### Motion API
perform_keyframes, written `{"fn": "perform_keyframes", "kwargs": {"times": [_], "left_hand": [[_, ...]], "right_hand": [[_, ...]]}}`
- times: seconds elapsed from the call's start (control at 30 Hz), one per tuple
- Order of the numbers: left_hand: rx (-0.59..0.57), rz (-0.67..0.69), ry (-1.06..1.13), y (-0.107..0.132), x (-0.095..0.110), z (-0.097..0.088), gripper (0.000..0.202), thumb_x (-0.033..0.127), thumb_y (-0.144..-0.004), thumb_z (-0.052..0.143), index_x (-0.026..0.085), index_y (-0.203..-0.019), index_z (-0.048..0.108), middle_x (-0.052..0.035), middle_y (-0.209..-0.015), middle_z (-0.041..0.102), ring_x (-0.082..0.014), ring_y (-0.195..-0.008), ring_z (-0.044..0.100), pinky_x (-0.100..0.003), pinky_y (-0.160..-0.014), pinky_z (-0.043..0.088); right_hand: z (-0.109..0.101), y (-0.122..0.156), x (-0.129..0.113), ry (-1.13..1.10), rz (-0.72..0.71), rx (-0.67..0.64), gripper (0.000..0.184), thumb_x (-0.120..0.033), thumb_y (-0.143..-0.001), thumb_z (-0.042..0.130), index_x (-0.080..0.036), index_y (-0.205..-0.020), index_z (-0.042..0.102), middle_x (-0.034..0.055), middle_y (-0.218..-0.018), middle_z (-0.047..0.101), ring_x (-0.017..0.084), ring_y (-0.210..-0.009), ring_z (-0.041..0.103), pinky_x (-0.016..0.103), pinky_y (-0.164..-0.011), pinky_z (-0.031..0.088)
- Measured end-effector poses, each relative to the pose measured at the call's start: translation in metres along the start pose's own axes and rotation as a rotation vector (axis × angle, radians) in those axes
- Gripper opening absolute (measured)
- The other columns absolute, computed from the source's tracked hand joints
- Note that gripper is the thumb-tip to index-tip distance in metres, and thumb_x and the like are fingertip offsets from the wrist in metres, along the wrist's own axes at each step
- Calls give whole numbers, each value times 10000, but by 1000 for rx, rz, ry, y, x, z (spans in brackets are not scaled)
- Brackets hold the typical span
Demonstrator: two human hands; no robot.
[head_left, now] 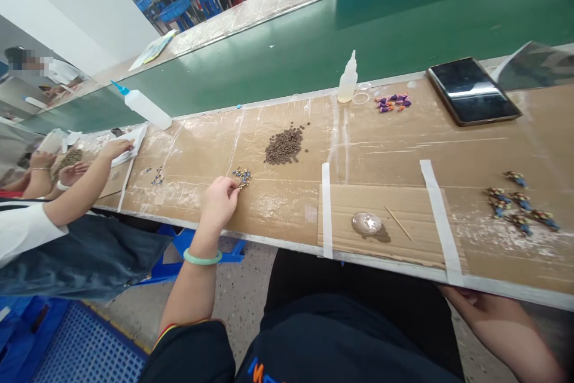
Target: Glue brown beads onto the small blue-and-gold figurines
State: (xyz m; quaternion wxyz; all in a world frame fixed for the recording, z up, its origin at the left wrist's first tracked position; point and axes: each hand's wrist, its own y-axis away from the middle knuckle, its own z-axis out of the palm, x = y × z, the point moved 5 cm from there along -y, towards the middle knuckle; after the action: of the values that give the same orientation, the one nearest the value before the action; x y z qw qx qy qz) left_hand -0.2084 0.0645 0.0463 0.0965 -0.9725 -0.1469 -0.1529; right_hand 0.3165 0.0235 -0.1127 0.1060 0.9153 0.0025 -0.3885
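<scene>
My left hand (219, 199) reaches out over the cardboard-covered bench (287, 210), fingers curled and pinched at a small cluster of blue and gold figurines (243, 177). A green bangle sits on that wrist. My right hand (466, 296) is below the bench's front edge on the right, and its fingers are hidden under it. Past the left hand lies a heap of small brown pieces (284, 146). Several painted blue and orange figurines (520, 204) lie at the right.
A glue bottle (348, 78), purple figurines (393, 102) and a dark tablet (472, 91) sit at the bench's back edge. A glue blob (366, 223) and a wooden stick (399, 223) lie near me. A co-worker's arm (85, 183) reaches in on the left. A green conveyor belt (359, 24) runs behind.
</scene>
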Motion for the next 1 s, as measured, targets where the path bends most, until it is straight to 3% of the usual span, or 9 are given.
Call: {"fn": "perform_keyframes", "kwargs": {"times": [0.07, 0.17, 0.27, 0.5, 0.6, 0.7, 0.8, 0.93, 1.0], "left_hand": [[40, -19, 1, 4, 3, -4, 60, 225, -799, 572, 215, -755, 611, -65, -803, 668, -244, -785, 635, -371, -777, 495], [106, -59, 53, 11, 6, -10, 115, 305, -798, 551, 213, -770, 612, -53, -706, 649, -239, -668, 607, -365, -677, 478], [126, -163, 282, 17, 7, -9, 211, 416, -724, 652, 212, -777, 649, -32, -683, 664, -213, -618, 608, -335, -624, 487], [-55, -108, 843, 33, 66, 18, 264, 351, -603, 827, 203, -699, 631, -31, -788, 691, -182, -759, 657, -285, -705, 542], [-135, -115, 990, 39, 93, 32, 299, 307, -611, 854, 202, -830, 680, -3, -772, 657, -147, -718, 626, -258, -670, 534], [-210, -160, 1137, 43, 115, 45, 440, 275, -617, 866, 207, -1027, 722, 9, -799, 632, -122, -721, 596, -242, -663, 520], [-264, -240, 1268, 47, 131, 56, 474, 262, -590, 888, 194, -1038, 748, 14, -779, 605, -91, -655, 536, -222, -575, 455], [-353, -284, 1430, 54, 153, 67, 397, 258, -568, 908, 177, -925, 756, 42, -674, 548, -53, -524, 425, -226, -495, 383], [-348, -325, 1487, 59, 161, 69, 390, 246, -542, 923, 182, -886, 750, 40, -680, 551, -53, -528, 429, -217, -481, 371]], "right_hand": [[5, 2, -4, -43, 55, -49, 315, -534, -766, 606, -264, -603, 605, 105, -569, 669, 298, -538, 678, 373, -523, 541], [7, 5, -12, -58, 101, 11, 376, -605, -738, 541, -253, -614, 590, 103, -561, 668, 308, -539, 672, 369, -507, 531], [8, 5, -18, -69, 109, 49, 422, -618, -746, 502, -222, -707, 640, 111, -680, 723, 303, -628, 698, 359, -576, 555], [10, 10, -22, -26, 87, 59, 462, -607, -826, 455, -200, -723, 649, 107, -696, 710, 265, -629, 665, 338, -582, 505], [10, 13, -22, 28, 82, 77, 448, -592, -850, 447, -208, -707, 628, 108, -670, 694, 264, -620, 667, 336, -580, 502], [10, 15, -25, 101, 56, 109, 417, -549, -872, 424, -206, -787, 646, 144, -805, 733, 299, -766, 719, 363, -682, 549], [8, 20, -31, 174, 3, 90, 404, -477, -915, 386, -193, -924, 673, 167, -932, 753, 324, -894, 736, 396, -769, 568], [-4, 33, -49, 263, -71, -3, 323, -429, -919, 465, -187, -931, 678, 124, -755, 730, 313, -660, 714, 375, -587, 527], [-13, 39, -77, 275, -238, -69, 242, -359, -942, 498, -201, -970, 679, 60, -665, 700, 257, -546, 674, 323, -497, 475]]}}
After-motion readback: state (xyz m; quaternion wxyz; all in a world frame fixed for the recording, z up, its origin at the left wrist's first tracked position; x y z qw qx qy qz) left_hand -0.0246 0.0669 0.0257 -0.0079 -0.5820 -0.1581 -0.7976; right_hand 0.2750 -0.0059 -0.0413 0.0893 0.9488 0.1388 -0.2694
